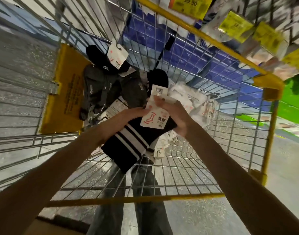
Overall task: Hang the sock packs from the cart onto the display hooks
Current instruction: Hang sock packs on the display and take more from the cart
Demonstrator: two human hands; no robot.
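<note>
Holding one black sock pack with white stripes [136, 138] over the near half of the cart [269, 83], the person has both hands on it. The left hand [130, 114] grips its left edge, fingers curled out of sight beneath. The right hand [174, 116] clasps the right edge, fingertips pinching the top of the pack's white card label [155, 119].

Two more black packs lie in the cart. One with a barcode label [158, 82] stands just behind the held pack, at mid-basket. The other, with a white hanger card [111, 60], leans toward the far left corner, beside one yellow flap [65, 92].

Between these two lies a bundle of dark grey socks [101, 85], whose number cannot be told. A heap of white sock packs [196, 106] sits along the cart's right side, too blurred to count.

Past the far right edge hang four yellow price tags [190, 5].
</note>
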